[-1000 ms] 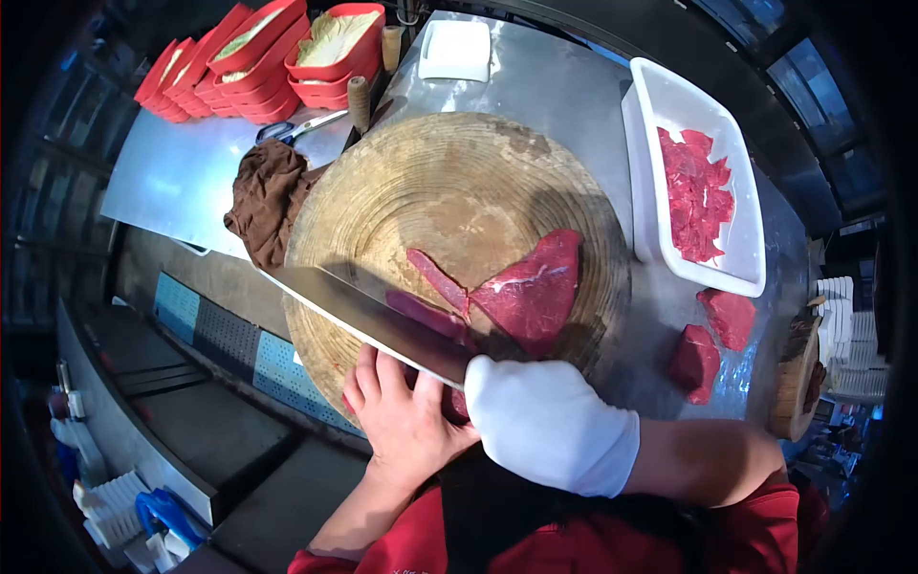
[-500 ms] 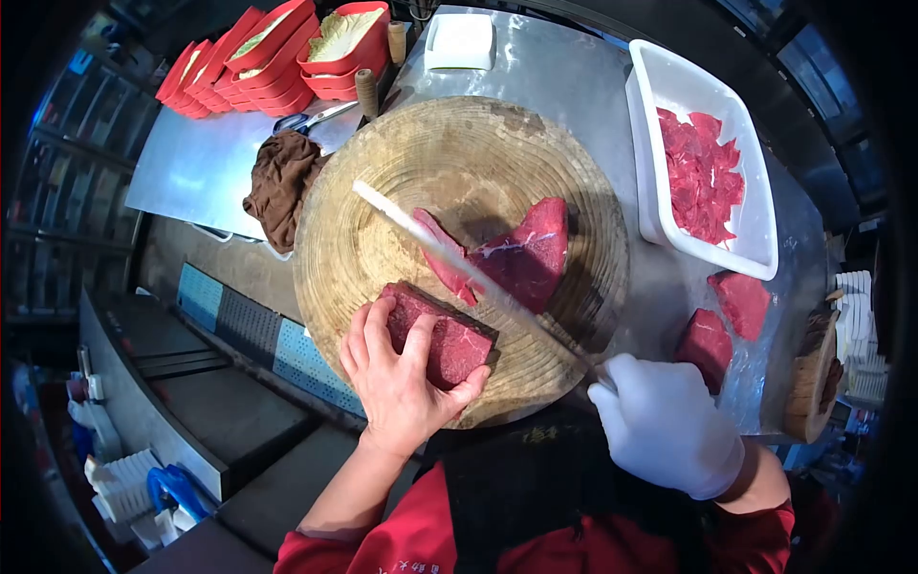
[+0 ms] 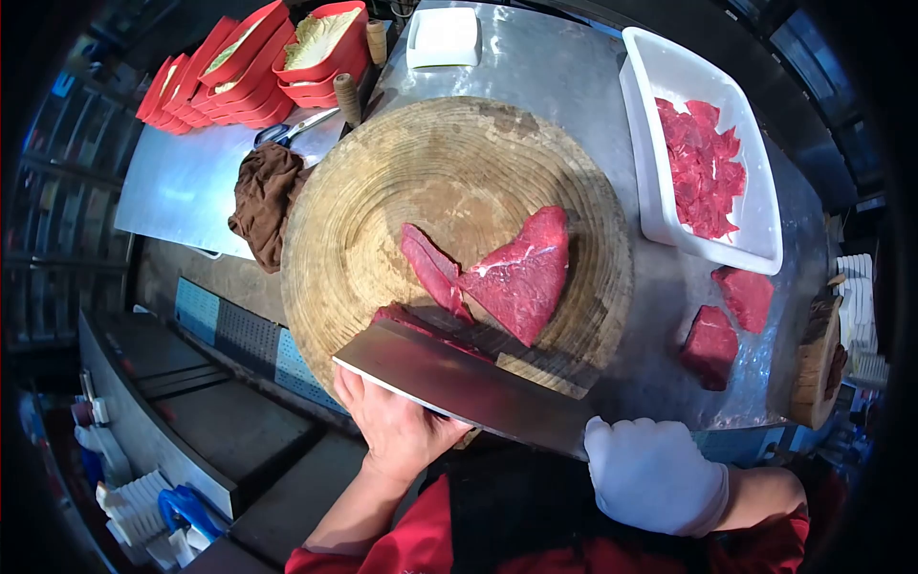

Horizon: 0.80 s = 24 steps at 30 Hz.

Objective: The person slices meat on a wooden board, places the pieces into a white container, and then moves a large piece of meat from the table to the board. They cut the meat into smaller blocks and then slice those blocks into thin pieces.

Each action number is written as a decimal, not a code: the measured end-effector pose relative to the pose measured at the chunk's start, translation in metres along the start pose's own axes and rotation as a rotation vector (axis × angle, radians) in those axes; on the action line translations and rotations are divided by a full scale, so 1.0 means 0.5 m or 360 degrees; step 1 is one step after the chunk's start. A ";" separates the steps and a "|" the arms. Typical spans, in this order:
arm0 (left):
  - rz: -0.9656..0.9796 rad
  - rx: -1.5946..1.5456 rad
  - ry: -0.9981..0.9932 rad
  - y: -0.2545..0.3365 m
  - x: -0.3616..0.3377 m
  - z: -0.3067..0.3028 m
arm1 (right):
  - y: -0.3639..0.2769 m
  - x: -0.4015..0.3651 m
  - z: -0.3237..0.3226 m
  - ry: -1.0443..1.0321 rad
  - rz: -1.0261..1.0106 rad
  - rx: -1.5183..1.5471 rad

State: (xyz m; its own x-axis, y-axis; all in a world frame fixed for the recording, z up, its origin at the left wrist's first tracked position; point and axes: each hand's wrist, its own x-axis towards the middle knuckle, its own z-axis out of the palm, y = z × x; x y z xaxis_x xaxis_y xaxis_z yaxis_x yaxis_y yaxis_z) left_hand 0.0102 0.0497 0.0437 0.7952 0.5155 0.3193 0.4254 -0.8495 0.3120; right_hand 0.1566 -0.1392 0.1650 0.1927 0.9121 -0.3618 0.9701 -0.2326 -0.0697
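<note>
Meat block [image 3: 406,316]: dark red chunk at the near edge of the round chopping board [image 3: 449,163]; only a strip shows past the blade.
Handling: likely soft, wet and slippery, dense enough to sit still yet giving under pressure. Best held from above, pressed down with the fingertips tucked back from the edge.
Left hand [image 3: 397,426]: bare, palm down at the near side of the block. Its fingers run under the blade, so I cannot tell whether they clamp the meat or only rest on it.
Right hand [image 3: 655,474]: in a white glove, closed round the handle of the cleaver [image 3: 469,387], near right. The broad blade lies almost flat over the block.
Cut pieces: a big slab [image 3: 521,277] and a narrow slice [image 3: 430,268] touch each other mid-board, just beyond the block.
White tub [image 3: 669,77]: far right on the steel table [image 3: 564,77], beside the board, its floor partly covered with thin red slices [image 3: 703,167].
Loose chunks: two [image 3: 746,297] [image 3: 710,340] on the steel, near the tub's near end.
Red trays [image 3: 239,81]: stacked at the far left, the top ones lined with something pale and leafy.
Small white dish [image 3: 443,38]: far centre; nothing in it that I can see.
Brown cloth [image 3: 263,196]: bunched against the board's left edge.
</note>
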 end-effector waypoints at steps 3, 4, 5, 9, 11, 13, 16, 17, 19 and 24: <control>0.0007 -0.0023 -0.0047 -0.002 0.000 0.000 | 0.000 0.004 -0.005 -0.0079 0.0019 0.0063; 0.0012 -0.0037 -0.0044 -0.004 -0.002 0.000 | 0.000 0.004 -0.004 -0.0121 0.0033 0.0110; 0.0021 -0.0052 -0.0040 -0.007 -0.002 0.001 | 0.003 0.002 -0.003 -0.0120 0.0038 0.0127; 0.0062 -0.0053 -0.0025 -0.005 -0.002 -0.002 | 0.015 0.005 -0.016 -0.0322 0.0073 0.0334; 0.0022 -0.0080 -0.0070 -0.003 0.003 -0.006 | 0.023 0.006 -0.031 -0.0454 0.0118 0.0411; 0.0028 -0.0099 -0.0101 -0.001 0.011 -0.011 | 0.033 0.005 -0.041 -0.0545 0.0082 0.0430; 0.0039 -0.0123 -0.0166 -0.004 0.014 -0.015 | 0.043 0.009 -0.038 -0.0595 0.0087 0.0491; 0.0047 -0.0123 -0.0195 -0.006 0.013 -0.014 | 0.045 0.011 -0.035 -0.0599 0.0089 0.0491; 0.0037 -0.0058 -0.0224 -0.006 0.007 -0.012 | 0.047 0.018 -0.027 -0.0452 -0.0014 0.0450; 0.0110 0.0009 -0.0057 -0.030 -0.012 0.012 | 0.064 0.066 -0.029 -0.0376 -0.0124 0.0589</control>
State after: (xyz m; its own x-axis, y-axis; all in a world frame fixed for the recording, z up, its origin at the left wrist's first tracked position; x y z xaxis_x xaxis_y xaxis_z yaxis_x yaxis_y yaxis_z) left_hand 0.0015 0.0587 0.0315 0.8376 0.4514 0.3077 0.3715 -0.8836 0.2850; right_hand 0.1964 -0.1116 0.1642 0.0405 0.8394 -0.5420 0.8539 -0.3108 -0.4175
